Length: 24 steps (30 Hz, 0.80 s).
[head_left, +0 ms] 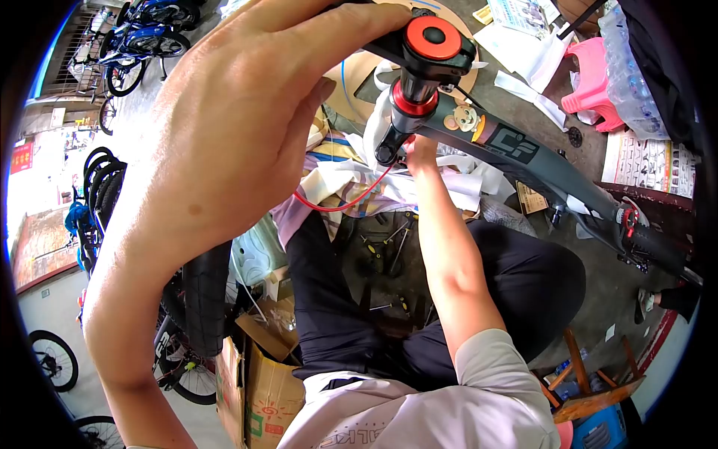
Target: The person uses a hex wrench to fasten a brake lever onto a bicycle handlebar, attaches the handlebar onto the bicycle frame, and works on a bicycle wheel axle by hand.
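Note:
A grey bicycle frame runs from the upper middle to the right, with a cartoon sticker near its front. At its front end are a black stem with a red top cap and a red headset ring. My left hand is large in view, its fingers closed around the stem side; part of the grip is hidden. Below the head tube, my right hand has its fingers drawn together by the frame, their tips hidden. A red cable loops near that hand.
Screwdrivers and other tools lie on the floor between my legs. A cardboard box stands at lower left, near a tyre. A pink stool and papers are at upper right, a wooden stool at lower right. Several bicycles stand at left.

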Tool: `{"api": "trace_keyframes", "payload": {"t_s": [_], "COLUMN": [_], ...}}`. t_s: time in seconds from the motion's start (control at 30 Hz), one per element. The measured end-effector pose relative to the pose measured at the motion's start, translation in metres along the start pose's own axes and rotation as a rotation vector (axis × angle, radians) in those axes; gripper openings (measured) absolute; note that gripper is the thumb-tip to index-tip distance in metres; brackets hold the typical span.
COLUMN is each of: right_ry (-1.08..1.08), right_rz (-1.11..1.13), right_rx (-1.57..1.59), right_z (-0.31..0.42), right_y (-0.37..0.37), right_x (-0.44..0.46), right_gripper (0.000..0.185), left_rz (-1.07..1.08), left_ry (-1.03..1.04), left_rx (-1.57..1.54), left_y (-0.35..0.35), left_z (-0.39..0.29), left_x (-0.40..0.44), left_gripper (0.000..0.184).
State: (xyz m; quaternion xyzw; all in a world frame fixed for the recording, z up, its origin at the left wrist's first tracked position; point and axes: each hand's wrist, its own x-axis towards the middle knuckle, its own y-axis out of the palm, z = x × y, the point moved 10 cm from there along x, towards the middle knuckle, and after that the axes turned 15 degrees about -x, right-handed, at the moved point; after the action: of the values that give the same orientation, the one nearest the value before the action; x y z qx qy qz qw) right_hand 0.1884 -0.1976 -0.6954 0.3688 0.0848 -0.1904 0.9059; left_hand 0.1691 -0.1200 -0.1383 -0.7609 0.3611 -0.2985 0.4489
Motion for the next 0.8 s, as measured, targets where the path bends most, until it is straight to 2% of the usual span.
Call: {"api": "trace_keyframes", "payload": {"t_s": [0.13,0.2,0.23,0.3,0.33,0.43,0.47,0.5,0.57,0.67,0.7,0.73,0.77,0.8], "right_ry": [0.032,0.044,0.051,0.069,0.078,0.110,0.120,0.128,0.130,0.116,0.022,0.032,0.087,0.228], "right_rz": [-0.004,0.006,0.012,0.019,0.023,0.034,0.033,0.031,0.031,0.038,-0.056,-0.244,-0.335,-0.629], "right_rx": [-0.040,-0.060,-0.068,-0.085,-0.092,-0.108,-0.114,-0.121,-0.140,-0.176,-0.175,-0.035,-0.054,-0.045], "right_z": [-0.016,-0.018,-0.017,-0.026,-0.033,-0.048,-0.053,-0.055,-0.049,-0.040,-0.001,0.018,0.006,0.009], "right_y": [0.013,0.007,0.003,0.006,0.012,0.011,0.008,0.006,0.005,0.017,0.032,0.028,0.002,-0.021], "right_x": [0.022,0.015,0.013,0.013,0.017,0.011,0.006,0.001,-0.004,-0.010,-0.042,-0.072,-0.083,-0.115], "right_gripper": [0.022,0.020,0.020,0.018,0.018,0.016,0.016,0.015,0.014,0.013,0.005,0.006,0.017,0.028], "left_rz": [-0.018,0.061,0.058,0.032,0.030,-0.012,0.181,0.183,-0.133,-0.138,-0.132,-0.151,-0.147,-0.133], "left_ry": [0.028,-0.053,-0.055,-0.191,-0.095,-0.039,-0.421,-0.420,0.009,-0.035,-0.069,-0.060,-0.040,-0.026], "left_rx": [0.023,0.011,0.014,0.135,0.051,-0.035,0.079,0.079,-0.026,-0.012,0.010,0.010,0.033,0.050], "left_y": [-0.002,0.000,0.000,0.002,-0.004,-0.004,0.006,0.010,-0.005,-0.006,-0.007,-0.009,-0.008,-0.006], "left_z": [-0.001,0.003,-0.006,-0.014,-0.014,-0.003,0.027,0.031,0.003,0.006,0.009,0.010,0.009,0.007], "left_x": [-0.001,0.002,0.004,0.008,0.002,0.007,-0.005,-0.008,-0.006,-0.006,-0.009,-0.010,-0.010,-0.012], "left_gripper": [0.049,0.049,0.049,0.050,0.050,0.055,0.037,0.037,0.053,0.052,0.053,0.053,0.054,0.055]}}
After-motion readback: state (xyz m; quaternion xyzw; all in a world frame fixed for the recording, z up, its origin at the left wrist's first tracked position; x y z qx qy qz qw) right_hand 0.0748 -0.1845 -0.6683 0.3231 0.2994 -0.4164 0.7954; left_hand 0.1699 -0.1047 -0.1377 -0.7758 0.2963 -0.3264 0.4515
